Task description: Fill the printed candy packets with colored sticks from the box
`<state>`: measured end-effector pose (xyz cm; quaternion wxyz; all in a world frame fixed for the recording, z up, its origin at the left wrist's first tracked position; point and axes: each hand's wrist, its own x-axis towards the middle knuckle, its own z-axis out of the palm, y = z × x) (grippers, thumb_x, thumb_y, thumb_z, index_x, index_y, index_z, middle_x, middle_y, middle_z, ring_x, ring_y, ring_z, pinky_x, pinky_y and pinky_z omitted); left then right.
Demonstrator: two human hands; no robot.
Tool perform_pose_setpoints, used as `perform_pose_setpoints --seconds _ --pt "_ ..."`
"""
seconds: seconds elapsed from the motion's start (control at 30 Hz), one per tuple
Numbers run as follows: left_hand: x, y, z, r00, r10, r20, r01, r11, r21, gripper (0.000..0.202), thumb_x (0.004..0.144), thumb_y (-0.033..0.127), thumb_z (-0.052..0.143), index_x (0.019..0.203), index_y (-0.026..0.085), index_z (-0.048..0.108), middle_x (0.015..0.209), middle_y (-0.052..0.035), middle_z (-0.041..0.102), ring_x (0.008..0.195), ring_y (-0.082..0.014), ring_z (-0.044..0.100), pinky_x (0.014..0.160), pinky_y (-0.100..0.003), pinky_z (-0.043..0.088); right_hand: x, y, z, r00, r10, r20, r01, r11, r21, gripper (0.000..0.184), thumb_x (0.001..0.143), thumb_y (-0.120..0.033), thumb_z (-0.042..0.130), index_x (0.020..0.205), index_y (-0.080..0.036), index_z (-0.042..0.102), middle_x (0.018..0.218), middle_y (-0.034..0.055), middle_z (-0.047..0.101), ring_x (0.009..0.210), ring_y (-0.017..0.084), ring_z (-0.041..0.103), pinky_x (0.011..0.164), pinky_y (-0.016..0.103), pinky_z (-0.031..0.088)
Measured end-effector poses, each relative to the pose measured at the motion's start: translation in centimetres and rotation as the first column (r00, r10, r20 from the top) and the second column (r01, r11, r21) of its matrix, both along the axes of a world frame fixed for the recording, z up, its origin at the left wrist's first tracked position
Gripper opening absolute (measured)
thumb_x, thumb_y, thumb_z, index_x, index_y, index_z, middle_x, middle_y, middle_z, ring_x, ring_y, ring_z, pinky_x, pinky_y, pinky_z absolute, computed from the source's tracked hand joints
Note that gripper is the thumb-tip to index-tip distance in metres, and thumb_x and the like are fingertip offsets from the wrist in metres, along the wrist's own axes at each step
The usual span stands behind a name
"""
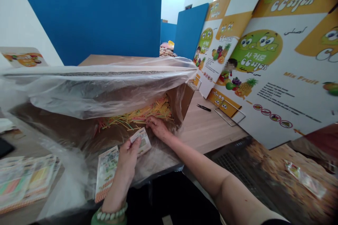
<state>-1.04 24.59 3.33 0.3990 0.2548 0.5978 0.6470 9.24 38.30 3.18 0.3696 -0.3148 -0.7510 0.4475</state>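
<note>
My left hand (129, 154), with a beaded bracelet at its wrist, pinches a small printed packet (144, 140) between thumb and fingers. Another printed packet (106, 170) lies under that wrist at the box's near edge. Inside a plastic-lined cardboard box (182, 103) is a loose heap of thin coloured sticks (153, 110), mostly yellow with some red and green. Reaching to the near side of the heap, my right hand (158, 129) has its fingers curled together. Whatever they pinch, if anything, is too small to make out.
Clear plastic lining (79, 91) hangs over the box. Filled packets (29, 182) lie at the left. Small black scissors (204, 107) rest on the table beside large printed display boards (264, 66). A dark plastic crate (235, 168) stands lower right. Blue partitions (105, 14) rise behind.
</note>
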Motion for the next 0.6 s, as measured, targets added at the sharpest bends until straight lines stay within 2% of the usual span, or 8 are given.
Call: perform_pose_setpoints --seconds 0.1,0.2,0.3,0.37,0.5,0.6 --pt "0.3 -0.7 0.6 0.982 0.029 0.187 -0.026 0.999 -0.020 0.053 0.056 0.049 0.082 0.095 0.015 0.071 0.087 -0.0072 0.076 0.076 -0.0229 0.070 0.073 -0.033 0.056 0.3 -0.4 0.6 0.999 -0.012 0.038 0.011 1.000 0.028 0.014 0.085 -0.015 0.044 0.075 -0.022 0.051 0.075 -0.0005 0.061 0.077 0.016 0.056 0.077 0.026 0.044" --pt "0.3 -1.3 1.0 0.977 0.047 0.206 -0.036 0.998 -0.053 0.047 0.047 0.044 0.086 0.082 0.015 0.071 0.076 -0.0048 0.074 0.067 -0.0192 0.066 0.066 -0.030 0.053 0.4 -0.9 1.9 0.991 -0.076 -0.108 0.071 0.996 -0.044 0.010 0.089 -0.023 0.048 0.080 -0.022 0.052 0.073 -0.0007 0.063 0.076 0.016 0.058 0.081 0.028 0.045" --pt "0.1 -1.7 1.0 0.983 0.075 0.165 -0.063 0.995 -0.076 0.043 0.043 0.038 0.087 0.076 0.015 0.072 0.073 -0.0044 0.073 0.064 -0.0176 0.064 0.064 -0.028 0.051 0.4 -1.9 3.4 0.937 -0.057 -0.346 -0.011 0.981 -0.194 0.013 0.090 -0.033 0.052 0.083 -0.022 0.050 0.071 -0.0006 0.064 0.074 0.016 0.062 0.081 0.030 0.048" --pt "0.0 -1.8 0.7 0.993 0.040 0.112 -0.033 0.997 -0.064 0.041 0.047 0.039 0.085 0.079 0.015 0.074 0.076 -0.0054 0.074 0.065 -0.0190 0.065 0.065 -0.029 0.051 0.2 -3.0 4.4 0.892 -0.040 -0.450 -0.104 0.951 -0.291 0.015 0.088 -0.035 0.054 0.086 -0.022 0.048 0.069 -0.0014 0.064 0.069 0.016 0.063 0.074 0.029 0.049" --pt "-0.3 -2.4 -0.4 0.989 -0.089 -0.121 0.086 0.996 -0.031 0.034 0.066 0.043 0.075 0.088 0.017 0.075 0.077 -0.0040 0.073 0.074 -0.0215 0.066 0.069 -0.030 0.051 -0.2 -5.0 5.7 0.865 -0.016 -0.502 -0.178 0.925 -0.337 0.014 0.088 -0.033 0.055 0.093 -0.022 0.048 0.065 -0.0037 0.061 0.071 0.017 0.066 0.075 0.029 0.051" --pt "-0.4 -2.9 -0.9 0.973 -0.126 -0.193 0.114 0.991 -0.071 0.031 0.069 0.043 0.073 0.088 0.018 0.075 0.075 -0.0030 0.072 0.072 -0.0214 0.065 0.066 -0.029 0.049 -0.4 -6.0 6.4 0.853 -0.003 -0.521 -0.196 0.924 -0.327 0.012 0.089 -0.033 0.053 0.090 -0.022 0.049 0.063 -0.0037 0.059 0.073 0.017 0.068 0.079 0.031 0.052"
